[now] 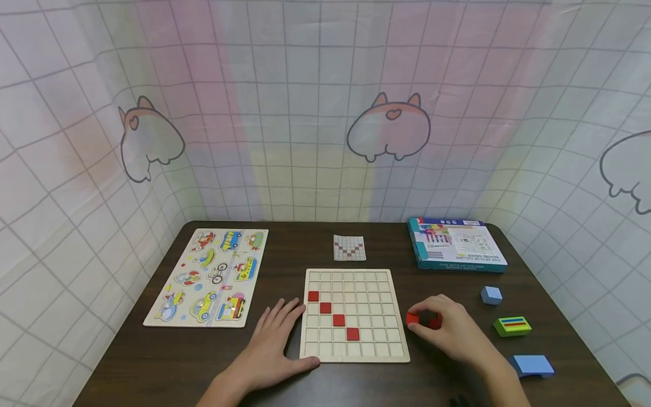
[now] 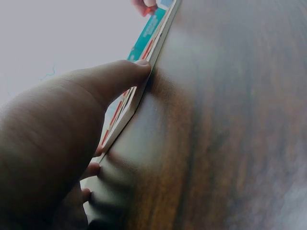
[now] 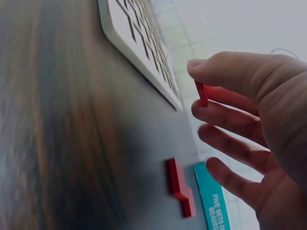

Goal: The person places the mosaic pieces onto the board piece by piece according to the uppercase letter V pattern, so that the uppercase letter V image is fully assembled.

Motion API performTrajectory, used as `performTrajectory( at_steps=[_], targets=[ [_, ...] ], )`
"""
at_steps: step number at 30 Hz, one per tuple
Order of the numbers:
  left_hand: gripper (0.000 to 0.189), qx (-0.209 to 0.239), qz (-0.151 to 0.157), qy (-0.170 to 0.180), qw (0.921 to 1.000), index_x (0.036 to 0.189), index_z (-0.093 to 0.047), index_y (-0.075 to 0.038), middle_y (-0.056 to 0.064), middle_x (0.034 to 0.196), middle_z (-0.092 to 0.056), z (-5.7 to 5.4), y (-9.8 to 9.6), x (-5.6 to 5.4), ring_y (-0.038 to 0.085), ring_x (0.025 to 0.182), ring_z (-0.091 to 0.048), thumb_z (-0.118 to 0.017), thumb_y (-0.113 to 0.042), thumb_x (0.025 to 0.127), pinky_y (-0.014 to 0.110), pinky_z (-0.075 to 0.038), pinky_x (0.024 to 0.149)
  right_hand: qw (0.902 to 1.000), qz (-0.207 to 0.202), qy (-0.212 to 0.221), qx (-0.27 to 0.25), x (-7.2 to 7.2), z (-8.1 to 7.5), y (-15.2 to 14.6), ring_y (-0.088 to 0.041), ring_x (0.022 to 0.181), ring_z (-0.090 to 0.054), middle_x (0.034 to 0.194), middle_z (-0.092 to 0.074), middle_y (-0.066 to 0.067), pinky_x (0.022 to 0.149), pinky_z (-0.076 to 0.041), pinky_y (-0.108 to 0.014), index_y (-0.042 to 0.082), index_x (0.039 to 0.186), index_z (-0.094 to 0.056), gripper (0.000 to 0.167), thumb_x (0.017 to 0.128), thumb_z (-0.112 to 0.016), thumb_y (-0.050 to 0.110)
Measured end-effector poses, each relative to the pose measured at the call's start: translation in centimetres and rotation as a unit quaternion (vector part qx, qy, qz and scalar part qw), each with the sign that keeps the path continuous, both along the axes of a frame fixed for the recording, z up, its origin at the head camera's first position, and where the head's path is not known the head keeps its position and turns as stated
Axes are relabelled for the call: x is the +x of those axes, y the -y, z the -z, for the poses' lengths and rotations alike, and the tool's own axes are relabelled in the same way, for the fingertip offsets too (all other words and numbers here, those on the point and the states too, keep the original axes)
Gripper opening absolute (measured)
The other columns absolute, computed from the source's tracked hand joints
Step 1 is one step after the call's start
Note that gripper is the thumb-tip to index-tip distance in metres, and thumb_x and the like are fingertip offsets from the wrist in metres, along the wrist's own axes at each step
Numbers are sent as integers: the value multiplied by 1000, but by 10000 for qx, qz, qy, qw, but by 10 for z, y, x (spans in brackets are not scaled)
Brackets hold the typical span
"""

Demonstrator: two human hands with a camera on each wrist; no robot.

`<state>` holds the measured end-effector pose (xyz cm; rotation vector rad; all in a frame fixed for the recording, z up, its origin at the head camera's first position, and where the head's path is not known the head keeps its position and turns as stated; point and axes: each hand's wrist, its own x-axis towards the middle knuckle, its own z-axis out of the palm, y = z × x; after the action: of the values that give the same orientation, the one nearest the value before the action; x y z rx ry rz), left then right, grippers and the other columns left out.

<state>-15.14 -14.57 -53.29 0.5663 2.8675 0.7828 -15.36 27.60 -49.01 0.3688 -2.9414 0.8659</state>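
A pale wooden grid board (image 1: pixel 380 320) lies on the table, with several red square tiles (image 1: pixel 338 320) running down a diagonal of its cells from the upper left. My left hand (image 1: pixel 274 345) rests at its left side, fingers spread along the left edge and the thumb at the lower-left corner. Just off the board's right edge, my right hand (image 1: pixel 452 329) pinches a red tile (image 3: pixel 201 93) between thumb and fingertips, the other fingers loosely bent. Below that hand, more red tiles (image 3: pixel 177 179) lie on the tabletop, partly hidden in the head view.
Behind the board lies a small printed pattern card (image 1: pixel 349 248). A vehicle picture board (image 1: pixel 205 277) sits at the left, a teal-edged box (image 1: pixel 460 244) at the back right. Along the right stand a blue cube (image 1: pixel 491 295), a green-yellow block (image 1: pixel 512 326) and a blue arched block (image 1: pixel 532 366).
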Motion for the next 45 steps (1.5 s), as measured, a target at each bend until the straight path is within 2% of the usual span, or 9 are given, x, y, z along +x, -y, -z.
performTrajectory(
  at_steps=[7, 14, 24, 30, 37, 45],
  targets=[
    [116, 0, -10, 12, 10000, 173, -38, -29, -2, 183, -32, 0, 0, 0, 37, 174, -17, -74, -90, 82, 71, -12, 138, 9998, -185, -15, -81, -5, -3, 11, -11, 114, -65, 116, -77, 16, 102, -63, -45, 34, 114, -82, 22, 95, -90, 42],
    [117, -24, -50, 54, 10000, 174, -38, -30, -3, 183, -32, 0, 0, -1, 36, 174, -16, -74, -91, 81, 72, -11, 138, 9991, -368, -49, -186, -8, -3, 23, -8, 111, -65, 113, -75, 20, 102, -63, -42, 34, 112, -82, 20, 95, -91, 39],
    [116, -20, -27, 17, 10000, 174, -38, -30, -3, 183, -32, 2, 0, -2, 36, 174, -16, -73, -91, 81, 72, -11, 138, 9979, -464, 243, -380, -14, 0, 42, -14, 114, -64, 113, -75, 16, 107, -61, -51, 32, 111, -83, 20, 94, -91, 36],
    [116, -30, -14, -33, 10000, 173, -38, -30, -3, 183, -32, 3, 0, -2, 37, 174, -17, -73, -92, 81, 72, -12, 138, 9975, -559, 154, -412, -16, 2, 51, -14, 114, -65, 115, -74, 15, 105, -62, -49, 33, 110, -83, 19, 93, -91, 35],
    [116, -27, 14, -53, 10000, 173, -39, -29, -2, 183, -33, 3, -1, -1, 37, 174, -17, -73, -91, 81, 72, -13, 138, 9963, -648, 252, -514, -18, 5, 60, -15, 114, -65, 115, -74, 15, 103, -62, -48, 33, 109, -83, 18, 93, -91, 33],
    [116, -27, 10, -58, 10000, 173, -39, -29, -2, 183, -33, 3, -1, -1, 37, 174, -18, -73, -91, 82, 71, -13, 138, 9956, -684, 368, -519, -22, 8, 72, -14, 114, -63, 113, -74, 19, 103, -62, -44, 34, 108, -83, 19, 92, -92, 38]
  ],
)
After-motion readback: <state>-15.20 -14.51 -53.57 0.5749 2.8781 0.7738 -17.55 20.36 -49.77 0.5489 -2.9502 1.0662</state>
